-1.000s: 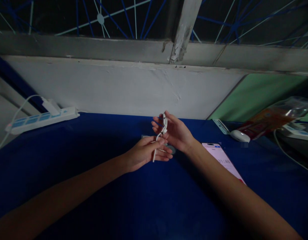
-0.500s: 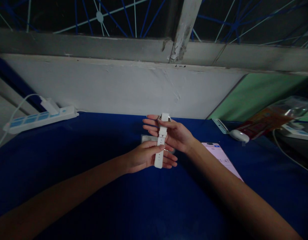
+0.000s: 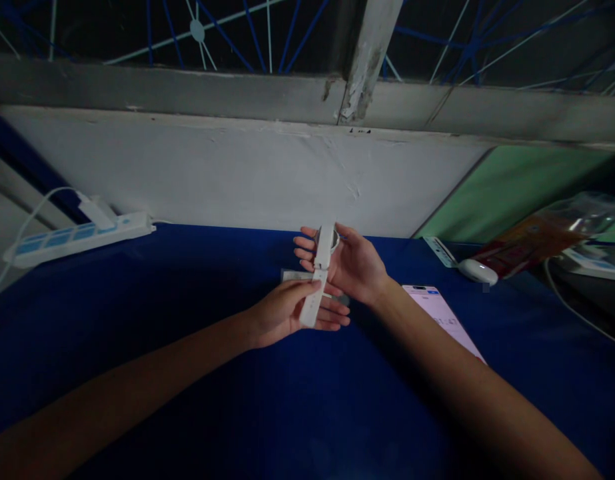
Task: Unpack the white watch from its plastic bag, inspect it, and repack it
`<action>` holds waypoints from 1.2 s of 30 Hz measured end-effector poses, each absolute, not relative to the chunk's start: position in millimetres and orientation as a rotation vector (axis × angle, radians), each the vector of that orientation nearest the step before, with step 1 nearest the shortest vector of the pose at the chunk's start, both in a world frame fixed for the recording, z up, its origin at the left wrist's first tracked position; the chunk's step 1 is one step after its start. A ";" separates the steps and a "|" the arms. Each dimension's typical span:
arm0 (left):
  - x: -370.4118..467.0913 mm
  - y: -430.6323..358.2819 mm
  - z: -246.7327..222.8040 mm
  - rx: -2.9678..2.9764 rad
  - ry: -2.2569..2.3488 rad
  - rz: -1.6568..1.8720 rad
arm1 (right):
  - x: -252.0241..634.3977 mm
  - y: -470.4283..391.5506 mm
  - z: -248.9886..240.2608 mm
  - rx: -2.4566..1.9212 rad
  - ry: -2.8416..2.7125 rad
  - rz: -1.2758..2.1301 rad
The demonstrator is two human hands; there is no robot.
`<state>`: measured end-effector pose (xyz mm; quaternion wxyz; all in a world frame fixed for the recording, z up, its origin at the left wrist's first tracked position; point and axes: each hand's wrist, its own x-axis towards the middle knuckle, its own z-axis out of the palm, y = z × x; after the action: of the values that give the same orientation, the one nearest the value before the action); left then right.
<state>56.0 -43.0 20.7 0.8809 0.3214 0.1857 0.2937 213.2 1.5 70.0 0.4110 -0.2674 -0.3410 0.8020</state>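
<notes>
A white wristwatch (image 3: 324, 252) with a holed strap is held upright between my two hands above the blue table. My left hand (image 3: 286, 310) pinches the lower strap end between its thumb and its stretched fingers. Around the watch case, higher up, is my right hand (image 3: 358, 265), palm toward me, with its fingers behind the watch and its thumb at the right side of the case. The watch face is mostly hidden. Behind my hands a pale flat item (image 3: 293, 275) lies on the table, largely covered.
On the blue table (image 3: 307, 413) a lit phone (image 3: 444, 320) lies to the right. Beyond it are a white mouse (image 3: 478, 271), a small card strip (image 3: 440, 251) and a red plastic package (image 3: 527, 243). A power strip (image 3: 82, 237) with a plugged-in charger stands at the left.
The watch has turned, so its case now shows more from the side. My right thumb has moved off the strap front to the case's right side. The strap's lower end has swung slightly left.
</notes>
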 end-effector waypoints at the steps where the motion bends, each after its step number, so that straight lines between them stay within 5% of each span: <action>1: 54.7 -41.6 22.3 0.640 0.388 0.611 | 215.7 4.0 69.8 -0.674 -0.857 1.962; 9: 50.1 -36.7 37.5 0.542 0.457 0.695 | 219.2 7.7 77.8 -0.714 -0.835 1.623; 18: 56.5 -43.6 31.5 0.843 0.456 0.827 | 197.3 -10.6 70.7 -0.983 -1.421 1.282; 36: 57.6 -46.9 23.3 0.872 0.536 0.618 | 204.4 -2.7 73.5 -0.779 -1.012 2.000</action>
<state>57.6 -46.9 23.3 0.8266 0.4105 0.2525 0.2908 204.4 -2.7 73.5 0.3748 -0.3042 -0.3953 0.7815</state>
